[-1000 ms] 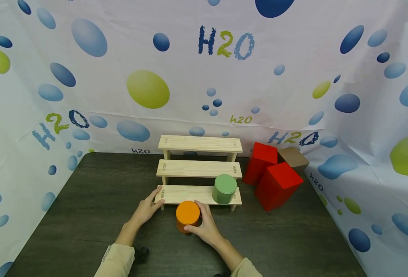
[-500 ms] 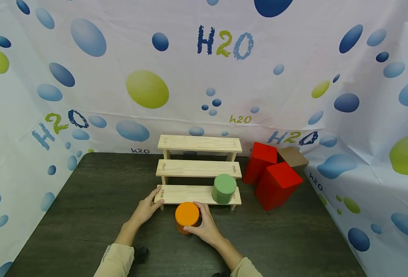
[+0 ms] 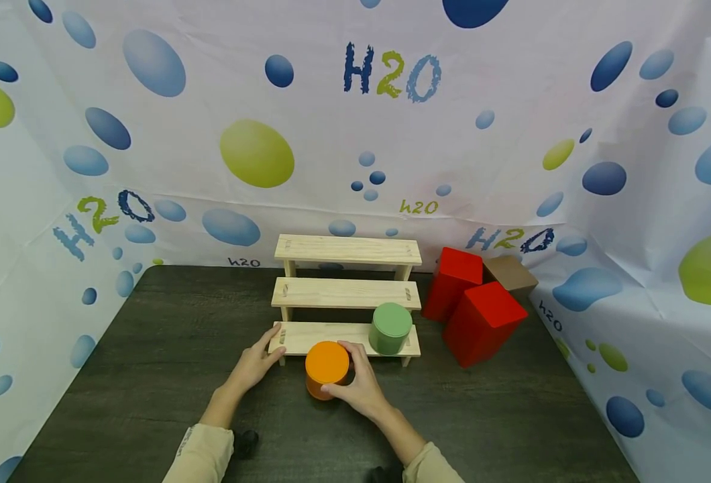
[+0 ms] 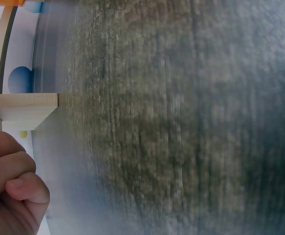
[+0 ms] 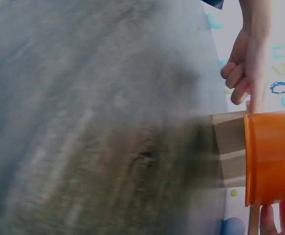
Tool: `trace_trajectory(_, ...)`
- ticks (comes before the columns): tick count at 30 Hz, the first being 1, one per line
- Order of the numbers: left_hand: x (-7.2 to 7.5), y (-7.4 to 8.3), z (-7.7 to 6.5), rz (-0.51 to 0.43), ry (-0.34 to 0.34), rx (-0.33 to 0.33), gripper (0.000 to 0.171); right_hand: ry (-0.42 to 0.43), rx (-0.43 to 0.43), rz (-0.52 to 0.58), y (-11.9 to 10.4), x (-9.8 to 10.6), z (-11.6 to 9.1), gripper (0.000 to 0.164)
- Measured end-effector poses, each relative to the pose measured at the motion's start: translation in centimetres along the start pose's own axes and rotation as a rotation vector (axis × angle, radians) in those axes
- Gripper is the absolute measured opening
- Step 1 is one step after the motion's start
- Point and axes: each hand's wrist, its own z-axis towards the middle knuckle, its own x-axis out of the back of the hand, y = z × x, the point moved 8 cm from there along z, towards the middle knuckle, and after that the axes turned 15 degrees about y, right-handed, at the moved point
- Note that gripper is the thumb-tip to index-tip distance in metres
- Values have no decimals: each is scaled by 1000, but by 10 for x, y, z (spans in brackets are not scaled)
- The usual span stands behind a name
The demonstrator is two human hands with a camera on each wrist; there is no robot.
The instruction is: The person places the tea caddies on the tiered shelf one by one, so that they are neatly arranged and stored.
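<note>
In the head view a three-tier wooden step shelf (image 3: 346, 293) stands at the table's middle. My left hand (image 3: 255, 365) grips the left end of its lowest step; the left wrist view shows curled fingers (image 4: 20, 183) beside a shelf leg (image 4: 27, 107). My right hand (image 3: 361, 387) holds an orange round canister (image 3: 326, 365) from its right side, thumb in front. The canister is upright, just before the lowest step, and in the right wrist view (image 5: 274, 156) its bottom is off the table. A green round canister (image 3: 390, 329) stands on that step's right end.
Two red boxes (image 3: 482, 325) and a brown box (image 3: 510, 275) stand right of the shelf. Behind the dark table (image 3: 168, 349) hangs a white curtain (image 3: 331, 134) with blue and green dots, which also runs along both sides.
My right hand has raised the orange canister a little and brought it slightly nearer the lowest step. My left hand stays on the step's end.
</note>
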Motion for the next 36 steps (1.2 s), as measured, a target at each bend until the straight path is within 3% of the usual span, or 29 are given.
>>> trace_trajectory(5, -1, 0, 0, 0, -6, 2, 61, -1, -1, 33, -20, 6, 5, 70)
trace_trajectory(13, -1, -1, 0, -1, -3, 2, 60, 31, 22, 38, -26, 10, 13, 68)
trace_trajectory(31, 0, 0, -2, -5, -11, 7, 60, 31, -32, 79, -33, 13, 31, 72)
trace_trajectory(36, 0, 1, -1, -8, -12, 12, 60, 60, 6, 127, -41, 16, 40, 71)
